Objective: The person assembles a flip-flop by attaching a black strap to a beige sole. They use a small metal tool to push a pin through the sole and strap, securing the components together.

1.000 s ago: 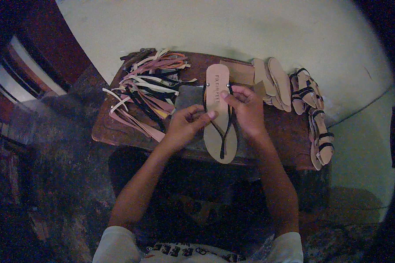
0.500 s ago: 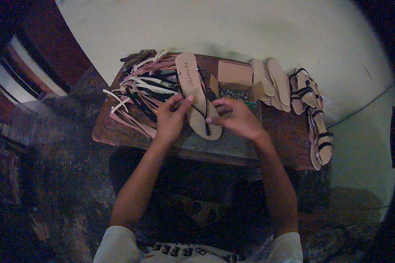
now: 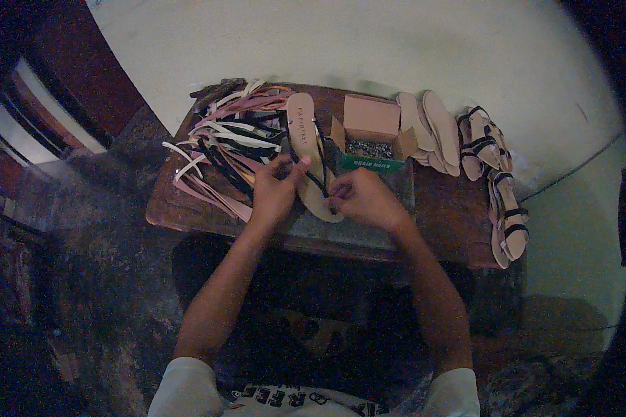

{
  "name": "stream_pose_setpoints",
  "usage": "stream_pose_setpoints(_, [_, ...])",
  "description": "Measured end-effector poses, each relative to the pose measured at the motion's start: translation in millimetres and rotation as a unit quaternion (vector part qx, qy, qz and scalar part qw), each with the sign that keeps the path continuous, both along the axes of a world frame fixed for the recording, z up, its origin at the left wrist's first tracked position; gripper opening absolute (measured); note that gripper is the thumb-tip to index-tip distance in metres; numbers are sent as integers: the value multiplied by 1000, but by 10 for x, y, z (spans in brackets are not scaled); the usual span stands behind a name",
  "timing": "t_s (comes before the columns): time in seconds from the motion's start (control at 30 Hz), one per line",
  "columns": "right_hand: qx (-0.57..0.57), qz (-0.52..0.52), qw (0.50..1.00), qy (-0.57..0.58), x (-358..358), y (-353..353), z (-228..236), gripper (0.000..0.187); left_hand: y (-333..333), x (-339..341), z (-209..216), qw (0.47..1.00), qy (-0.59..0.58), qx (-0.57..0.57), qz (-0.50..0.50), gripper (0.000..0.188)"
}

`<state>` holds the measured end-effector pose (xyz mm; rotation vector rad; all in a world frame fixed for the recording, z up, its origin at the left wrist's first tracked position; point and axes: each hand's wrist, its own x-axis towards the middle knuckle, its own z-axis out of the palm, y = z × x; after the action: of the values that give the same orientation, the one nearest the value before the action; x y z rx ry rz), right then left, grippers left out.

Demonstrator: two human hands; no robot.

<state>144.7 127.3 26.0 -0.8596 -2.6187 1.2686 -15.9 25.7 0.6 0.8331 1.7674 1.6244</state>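
A beige sandal sole [image 3: 306, 142] with thin black straps lies lengthwise on a low wooden table [image 3: 452, 222]. My left hand [image 3: 275, 191] grips the sole's left edge near its middle, thumb on top. My right hand [image 3: 362, 200] pinches the black strap at the sole's near end. Both hands sit close together over the table's front half.
A heap of loose pink, white and black straps [image 3: 222, 142] covers the table's left. An open cardboard box of small metal pieces [image 3: 370, 139] stands behind my right hand. Bare soles [image 3: 431, 128] and finished strapped sandals [image 3: 497, 177] lie at the right edge. Pale floor surrounds the table.
The sole has swung from the table's middle toward the left, its far end now pointing over the strap heap. Both hands moved left with it, uncovering the open box.
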Motion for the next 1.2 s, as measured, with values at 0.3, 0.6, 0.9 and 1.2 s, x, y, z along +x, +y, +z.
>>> stream_pose_setpoints(0.3, [72,-51,994,59,-26,-23,-83,18,-72,-3,-57,986,-22,-35,-161,43])
stream_pose_setpoints(0.6, [15,-76,995,67,-83,-25,-170,16,-83,23,10,986,-46,-63,-146,41])
stream_pose_setpoints(0.9, [-64,-29,997,44,-42,22,-111,24,-74,75,17,989,38,-50,-130,35])
stream_pose_setpoints(1.2, [4,-5,998,65,-46,14,-146,23,-52,36,-63,989,29,-51,-137,34])
